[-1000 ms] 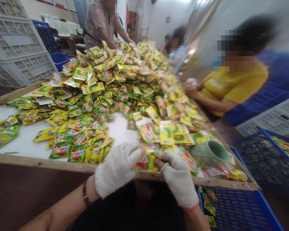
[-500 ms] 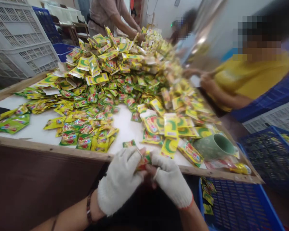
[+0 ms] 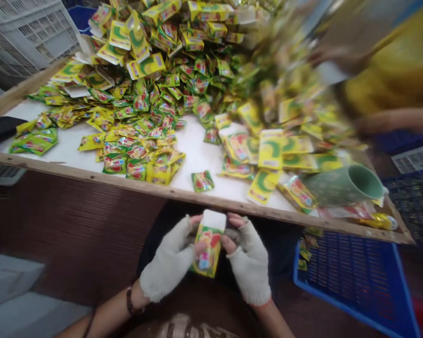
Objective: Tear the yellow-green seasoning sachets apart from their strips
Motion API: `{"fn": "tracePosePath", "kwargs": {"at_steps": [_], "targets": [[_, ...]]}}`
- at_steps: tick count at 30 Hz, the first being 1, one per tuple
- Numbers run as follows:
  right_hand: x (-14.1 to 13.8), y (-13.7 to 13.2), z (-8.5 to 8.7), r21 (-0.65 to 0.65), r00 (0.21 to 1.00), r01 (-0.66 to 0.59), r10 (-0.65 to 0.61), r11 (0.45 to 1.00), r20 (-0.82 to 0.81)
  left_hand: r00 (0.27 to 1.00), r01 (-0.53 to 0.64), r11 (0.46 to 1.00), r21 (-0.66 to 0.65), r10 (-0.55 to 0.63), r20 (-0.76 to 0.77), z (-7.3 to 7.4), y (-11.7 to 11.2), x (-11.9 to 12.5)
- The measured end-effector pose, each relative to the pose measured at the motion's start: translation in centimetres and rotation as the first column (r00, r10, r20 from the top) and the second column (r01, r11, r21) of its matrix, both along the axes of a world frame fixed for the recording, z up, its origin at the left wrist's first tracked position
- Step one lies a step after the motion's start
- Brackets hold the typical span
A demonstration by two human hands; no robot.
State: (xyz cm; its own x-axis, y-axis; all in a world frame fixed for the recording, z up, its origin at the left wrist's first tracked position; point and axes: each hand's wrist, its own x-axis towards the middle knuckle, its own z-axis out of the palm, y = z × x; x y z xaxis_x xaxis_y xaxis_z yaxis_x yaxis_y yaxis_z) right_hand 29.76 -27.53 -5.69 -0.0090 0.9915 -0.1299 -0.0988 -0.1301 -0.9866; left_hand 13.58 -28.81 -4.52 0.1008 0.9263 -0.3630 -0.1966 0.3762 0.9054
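Observation:
Below the table's front edge, a small yellow-green box [image 3: 210,244] with a red fruit picture stands upright, its white top flap raised. My left hand [image 3: 176,256], in a white fingerless glove, grips the box from the left with the thumb across its front. My right hand [image 3: 248,258], gloved alike, has curled fingers and a thumb at the box's right edge. Just beyond the hands, a single green sachet [image 3: 202,180] lies flat on the white tabletop [image 3: 190,145]. Several sachets [image 3: 137,159] form a pile to its left, and flat boxes [image 3: 270,149] lie to its right.
A large heap of boxes and sachets [image 3: 183,56] covers the table's back. A green cup [image 3: 345,185] lies on its side at the right. Below it is a blue crate [image 3: 352,277]; white crates [image 3: 38,33] stand at the left. A person in a yellow top [image 3: 402,65] works at right.
My view has tipped downward. Both hands have drawn back from the table edge toward my lap. The box with its raised flap now shows between them, while the single sachet lies uncovered on the table.

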Motion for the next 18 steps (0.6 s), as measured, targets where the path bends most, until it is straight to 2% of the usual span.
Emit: {"fn": "tracePosePath", "kwargs": {"at_steps": [2,5,9,12,15,18], "targets": [[0.2,-0.8,-0.3,-0.052,0.998,0.001,0.003,0.999,0.067,1.0,0.017,0.998,-0.062,-0.018,-0.013,-0.3,-0.7,-0.1],[0.9,-1.7,-0.4,-0.151,0.972,-0.102,0.131,0.983,0.196,0.995,0.088,0.982,-0.169,-0.095,-0.034,-0.4,-1.5,-0.5],[1.8,-1.9,0.1,-0.239,0.928,-0.299,0.34,0.924,0.155,0.969,0.215,0.955,-0.205,-0.236,-0.08,-0.1,-1.8,-1.1],[1.8,-1.6,0.3,-0.246,0.945,-0.306,0.324,0.92,0.036,0.944,0.262,0.949,-0.172,-0.289,-0.159,0.1,-1.5,-1.1],[1.6,-1.5,0.4,-0.278,0.957,-0.289,0.273,0.916,-0.094,0.951,0.237,0.955,-0.177,-0.266,-0.159,0.1,-1.1,-0.7],[1.9,-1.5,0.9,-0.233,0.933,-0.326,0.351,0.916,0.078,0.943,0.223,0.955,-0.194,-0.261,-0.205,0.2,-1.0,-0.2]]}}
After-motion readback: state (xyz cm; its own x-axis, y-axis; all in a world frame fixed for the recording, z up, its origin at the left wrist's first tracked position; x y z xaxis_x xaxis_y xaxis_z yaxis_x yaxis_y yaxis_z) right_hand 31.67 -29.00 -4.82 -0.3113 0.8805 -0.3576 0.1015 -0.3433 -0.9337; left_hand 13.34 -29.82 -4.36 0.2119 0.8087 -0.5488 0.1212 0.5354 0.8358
